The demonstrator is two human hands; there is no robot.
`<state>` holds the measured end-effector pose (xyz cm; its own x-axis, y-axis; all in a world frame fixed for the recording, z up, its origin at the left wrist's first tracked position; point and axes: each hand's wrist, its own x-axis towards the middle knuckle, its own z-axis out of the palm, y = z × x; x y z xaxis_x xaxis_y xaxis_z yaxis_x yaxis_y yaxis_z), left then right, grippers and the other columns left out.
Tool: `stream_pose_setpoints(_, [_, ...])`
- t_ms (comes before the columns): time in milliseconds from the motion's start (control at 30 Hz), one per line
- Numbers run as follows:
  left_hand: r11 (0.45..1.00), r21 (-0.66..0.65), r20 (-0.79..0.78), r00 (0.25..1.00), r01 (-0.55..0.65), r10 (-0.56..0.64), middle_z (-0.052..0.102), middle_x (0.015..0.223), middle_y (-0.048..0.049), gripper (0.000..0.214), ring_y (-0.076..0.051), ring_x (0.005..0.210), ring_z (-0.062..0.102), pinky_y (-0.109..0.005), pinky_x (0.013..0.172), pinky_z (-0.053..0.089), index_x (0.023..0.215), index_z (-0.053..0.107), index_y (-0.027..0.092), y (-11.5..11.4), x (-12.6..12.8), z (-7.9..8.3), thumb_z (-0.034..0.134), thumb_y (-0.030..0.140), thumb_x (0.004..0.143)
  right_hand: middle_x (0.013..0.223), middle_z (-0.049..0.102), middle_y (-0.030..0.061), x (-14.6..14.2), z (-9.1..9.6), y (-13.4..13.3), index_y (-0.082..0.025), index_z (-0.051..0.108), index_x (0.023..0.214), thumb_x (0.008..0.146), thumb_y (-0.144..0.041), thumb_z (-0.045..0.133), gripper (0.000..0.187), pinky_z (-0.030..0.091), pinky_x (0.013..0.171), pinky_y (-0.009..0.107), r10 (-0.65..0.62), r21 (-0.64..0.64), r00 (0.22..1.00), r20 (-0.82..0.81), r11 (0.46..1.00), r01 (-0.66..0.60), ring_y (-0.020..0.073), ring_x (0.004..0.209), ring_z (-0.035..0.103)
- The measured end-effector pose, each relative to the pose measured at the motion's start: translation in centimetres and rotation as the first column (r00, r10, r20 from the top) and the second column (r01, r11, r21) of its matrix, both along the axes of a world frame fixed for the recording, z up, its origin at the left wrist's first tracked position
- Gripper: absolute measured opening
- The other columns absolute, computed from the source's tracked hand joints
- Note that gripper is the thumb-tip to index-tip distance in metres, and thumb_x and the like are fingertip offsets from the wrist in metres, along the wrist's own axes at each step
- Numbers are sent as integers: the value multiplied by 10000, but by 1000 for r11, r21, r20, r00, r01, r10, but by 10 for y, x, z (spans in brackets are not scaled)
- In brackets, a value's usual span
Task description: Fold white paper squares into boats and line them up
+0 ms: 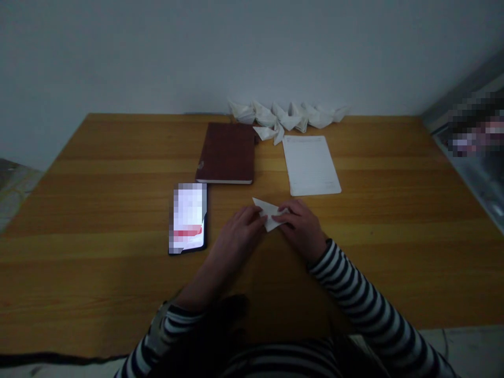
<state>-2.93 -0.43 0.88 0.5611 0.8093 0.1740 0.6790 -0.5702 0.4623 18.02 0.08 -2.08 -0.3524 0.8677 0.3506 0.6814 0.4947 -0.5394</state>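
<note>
**Hand and Workpiece Position: Folded Paper on Worktop**

Your left hand [236,231] and your right hand [301,228] meet at the middle of the wooden worktop [98,210], just in front of you. Between them lies a small white folded paper piece [269,212], with one pointed corner aimed away to the left.

Your left fingers [254,214] are drawn together and pinch the paper's left side. Your right fingers [286,212] are curled down over its right edge and press it. Both wrists are in striped sleeves.

Surrounding items:
- A smartphone [188,218] with a lit screen lies flat just left of your left hand, apart from it.
- A dark red notebook [228,152] lies closed beyond the phone.
- A sheet of white paper [311,164] lies flat beyond your right hand, near the notebook but not touching it.
- A row of folded paper figures [287,116] sits along the far worktop edge, against the wall [157,52].
</note>
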Motion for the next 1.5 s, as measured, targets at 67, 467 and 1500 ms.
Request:
stream_pose_setpoints(67, [1000,-6,5,1000,3,-3,614,1202,-167,255,-285,1088,592,-465,915,538,1144,663,134,0,2,1,619,228,911,996,698,80,2,5,2,-216,764,875,872,-159,663,115,481,835,399,8,14,999,52,1000,-8,244,961,559])
stream_pose_setpoints(467, [956,-210,241,937,-204,253,656,1114,-96,130,-216,1009,630,-385,890,527,822,717,172,3,5,-10,616,178,904,788,706,39,12,20,36,-186,725,807,907,-279,669,148,420,685,281,231,-276,973,22,936,-216,174,741,625])
stream_pose_setpoints(1500, [900,-297,115,923,-320,367,633,866,-49,158,-177,765,587,-301,714,436,790,722,145,6,4,1,591,134,877,981,675,103,-4,27,26,-164,700,949,921,-257,609,133,456,801,339,394,-165,913,104,912,-375,232,913,596])
